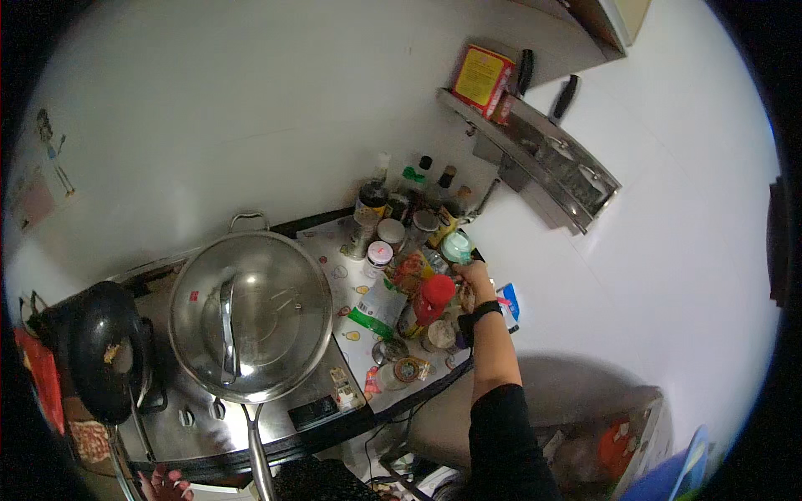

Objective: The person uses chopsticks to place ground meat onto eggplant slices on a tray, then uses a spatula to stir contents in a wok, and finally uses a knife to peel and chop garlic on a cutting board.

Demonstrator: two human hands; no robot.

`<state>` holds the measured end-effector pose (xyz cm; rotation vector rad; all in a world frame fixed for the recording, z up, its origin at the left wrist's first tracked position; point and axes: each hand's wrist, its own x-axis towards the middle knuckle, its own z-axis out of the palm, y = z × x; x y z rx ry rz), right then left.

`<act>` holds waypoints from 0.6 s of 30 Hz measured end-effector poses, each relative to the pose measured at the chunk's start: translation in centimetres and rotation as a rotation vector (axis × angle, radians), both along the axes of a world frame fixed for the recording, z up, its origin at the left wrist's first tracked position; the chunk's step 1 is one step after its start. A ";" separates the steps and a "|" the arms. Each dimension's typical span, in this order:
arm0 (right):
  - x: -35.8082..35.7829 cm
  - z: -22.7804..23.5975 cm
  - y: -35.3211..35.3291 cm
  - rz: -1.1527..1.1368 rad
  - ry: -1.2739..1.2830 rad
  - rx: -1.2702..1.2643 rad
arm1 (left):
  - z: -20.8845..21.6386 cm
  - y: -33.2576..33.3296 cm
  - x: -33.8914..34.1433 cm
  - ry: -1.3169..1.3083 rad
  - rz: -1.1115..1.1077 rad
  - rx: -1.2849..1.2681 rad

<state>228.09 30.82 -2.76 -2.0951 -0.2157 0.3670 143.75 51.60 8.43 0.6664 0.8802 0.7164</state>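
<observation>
My right hand (474, 276) reaches out over the crowded counter corner, a black watch on its wrist. Its fingers close around a small jar with a pale green lid (457, 247). Just below the hand stands a bottle with a red cap (434, 294). Several bottles and jars (401, 213) cluster around it against the wall. My left hand (164, 483) shows only its fingertips at the bottom edge, spread, beside the long handle (259, 451) of the covered steel pan (251, 305).
A black wok (104, 351) with a bit of food sits on the stove's left burner. A steel wall shelf (535, 154) carries a yellow-red box (482, 79) and knives. A green-white packet (376, 307) lies on the patterned counter mat. Clutter fills the floor at lower right.
</observation>
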 end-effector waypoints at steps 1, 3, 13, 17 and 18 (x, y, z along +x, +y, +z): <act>0.4 -0.4 0.4 -0.066 -0.081 -0.048 | 0.4 0.0 0.3 0.024 0.011 -0.007; 0.9 -0.3 0.3 -0.028 -0.090 -0.143 | 0.8 -0.1 0.9 0.080 0.039 -0.013; -8.0 5.9 -4.1 -0.008 -0.259 0.376 | 0.2 -1.3 1.1 0.296 0.257 -0.056; -10.3 12.2 -7.3 -0.016 -0.208 0.318 | -0.5 -2.0 -0.6 0.186 0.141 -0.059; -11.2 13.8 -8.1 -0.048 -0.213 0.277 | -0.7 -2.4 -1.1 0.201 0.110 -0.027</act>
